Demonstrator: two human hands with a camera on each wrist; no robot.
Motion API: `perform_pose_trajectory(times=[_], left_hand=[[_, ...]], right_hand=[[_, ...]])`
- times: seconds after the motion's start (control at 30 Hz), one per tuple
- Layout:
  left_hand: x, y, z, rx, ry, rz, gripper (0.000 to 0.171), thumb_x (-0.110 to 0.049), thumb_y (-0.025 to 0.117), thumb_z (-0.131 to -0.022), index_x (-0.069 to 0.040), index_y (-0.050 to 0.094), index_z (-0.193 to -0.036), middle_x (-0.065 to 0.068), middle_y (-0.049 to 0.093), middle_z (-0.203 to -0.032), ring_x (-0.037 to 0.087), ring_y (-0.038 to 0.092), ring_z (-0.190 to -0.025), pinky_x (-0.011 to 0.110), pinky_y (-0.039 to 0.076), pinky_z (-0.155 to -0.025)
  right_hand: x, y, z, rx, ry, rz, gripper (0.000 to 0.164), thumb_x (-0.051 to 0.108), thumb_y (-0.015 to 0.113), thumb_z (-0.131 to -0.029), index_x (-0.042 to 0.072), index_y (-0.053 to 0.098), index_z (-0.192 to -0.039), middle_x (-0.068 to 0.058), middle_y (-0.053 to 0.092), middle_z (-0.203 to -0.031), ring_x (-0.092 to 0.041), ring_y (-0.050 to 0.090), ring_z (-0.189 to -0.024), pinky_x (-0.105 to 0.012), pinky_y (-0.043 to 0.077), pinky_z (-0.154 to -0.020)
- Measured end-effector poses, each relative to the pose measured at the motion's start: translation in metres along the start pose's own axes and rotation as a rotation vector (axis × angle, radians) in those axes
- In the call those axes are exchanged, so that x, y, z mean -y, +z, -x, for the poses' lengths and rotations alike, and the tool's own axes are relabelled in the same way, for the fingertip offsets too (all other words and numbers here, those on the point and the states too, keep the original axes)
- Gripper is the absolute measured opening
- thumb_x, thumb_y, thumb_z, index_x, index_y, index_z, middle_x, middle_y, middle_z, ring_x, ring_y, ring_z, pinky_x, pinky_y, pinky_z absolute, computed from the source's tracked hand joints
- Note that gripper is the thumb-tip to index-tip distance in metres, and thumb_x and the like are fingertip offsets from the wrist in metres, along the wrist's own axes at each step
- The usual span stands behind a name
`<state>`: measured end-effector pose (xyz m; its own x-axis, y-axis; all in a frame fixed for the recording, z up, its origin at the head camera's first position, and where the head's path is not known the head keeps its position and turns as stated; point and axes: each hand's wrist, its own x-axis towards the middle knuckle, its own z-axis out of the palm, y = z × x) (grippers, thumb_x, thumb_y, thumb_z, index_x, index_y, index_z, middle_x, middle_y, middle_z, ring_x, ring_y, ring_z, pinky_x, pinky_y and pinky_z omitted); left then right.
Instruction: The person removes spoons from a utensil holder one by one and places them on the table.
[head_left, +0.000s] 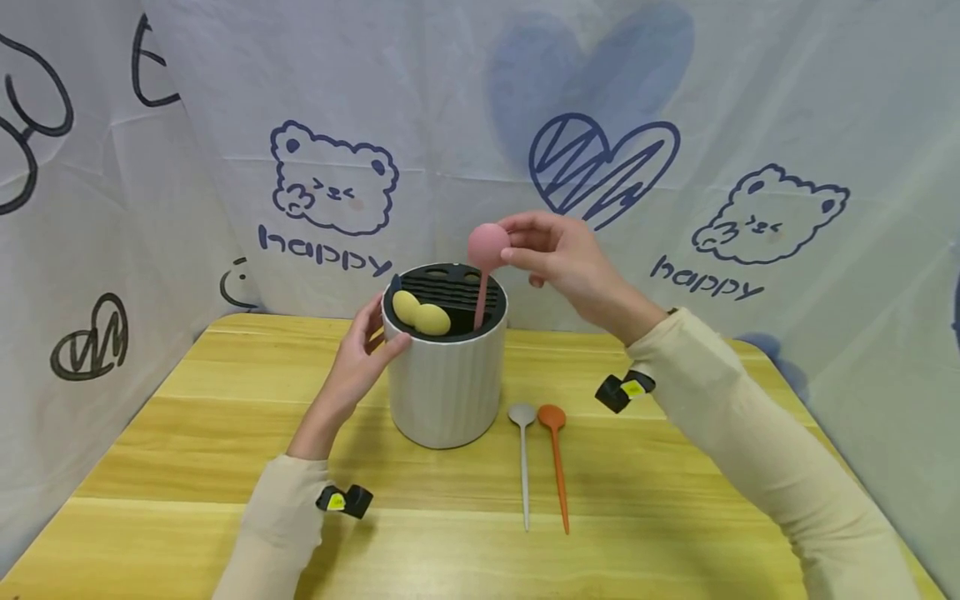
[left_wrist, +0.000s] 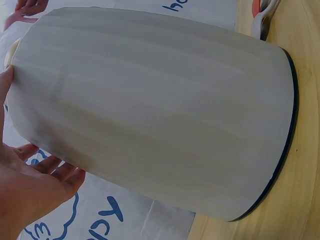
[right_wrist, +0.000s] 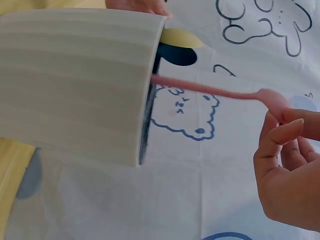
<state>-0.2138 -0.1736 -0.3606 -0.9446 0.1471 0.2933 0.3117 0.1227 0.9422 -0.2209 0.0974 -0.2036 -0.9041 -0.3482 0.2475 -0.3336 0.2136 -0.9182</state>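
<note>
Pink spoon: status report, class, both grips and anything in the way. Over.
Right grip pinches pink spoon by its head. Left grip holds white holder. Spoon handle down in holder's opening. Yellow heads nearby, apart from handle.

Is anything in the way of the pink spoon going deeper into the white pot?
Nothing I can see. The pink spoon already dips its handle into the white pot; the yellow rounded tops sit beside it, not across it. Deeper inside is hidden.

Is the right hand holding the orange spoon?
No, the right hand pinches the pink utensil by its head, while the orange spoon lies on the table.
</note>
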Motion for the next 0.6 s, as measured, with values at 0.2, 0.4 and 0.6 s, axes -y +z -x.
perform_pose_trajectory(times=[0.2,0.4,0.6], left_hand=[[0.000,0.000,0.000,-0.001,0.002,-0.004,0.075,-0.025,0.061,-0.094,-0.007,0.020,-0.153,0.013,0.028,-0.154,0.026,0.029,-0.139,0.043,0.024,-0.114],[-0.002,0.000,0.001,0.003,0.000,-0.012,0.076,-0.026,0.061,-0.094,-0.008,0.019,-0.154,0.013,0.028,-0.154,0.027,0.029,-0.139,0.044,0.023,-0.114],[-0.002,0.000,0.000,0.006,-0.005,0.000,0.074,-0.026,0.060,-0.094,-0.010,0.019,-0.154,0.011,0.027,-0.155,0.025,0.029,-0.139,0.043,0.023,-0.114]], right_hand=[[0.008,-0.006,0.000,-0.028,-0.085,-0.068,0.031,-0.001,0.065,-0.090,-0.002,0.061,-0.120,-0.004,0.068,-0.099,-0.019,0.055,-0.081,-0.023,0.041,-0.055],[0.017,-0.012,0.001,-0.066,-0.123,-0.130,0.029,0.000,0.066,-0.089,-0.001,0.063,-0.118,-0.003,0.069,-0.097,-0.021,0.053,-0.082,-0.023,0.041,-0.055],[0.025,-0.018,0.000,-0.100,-0.152,-0.208,0.030,-0.003,0.064,-0.089,0.000,0.063,-0.119,-0.006,0.067,-0.094,-0.020,0.053,-0.079,-0.023,0.042,-0.055]])
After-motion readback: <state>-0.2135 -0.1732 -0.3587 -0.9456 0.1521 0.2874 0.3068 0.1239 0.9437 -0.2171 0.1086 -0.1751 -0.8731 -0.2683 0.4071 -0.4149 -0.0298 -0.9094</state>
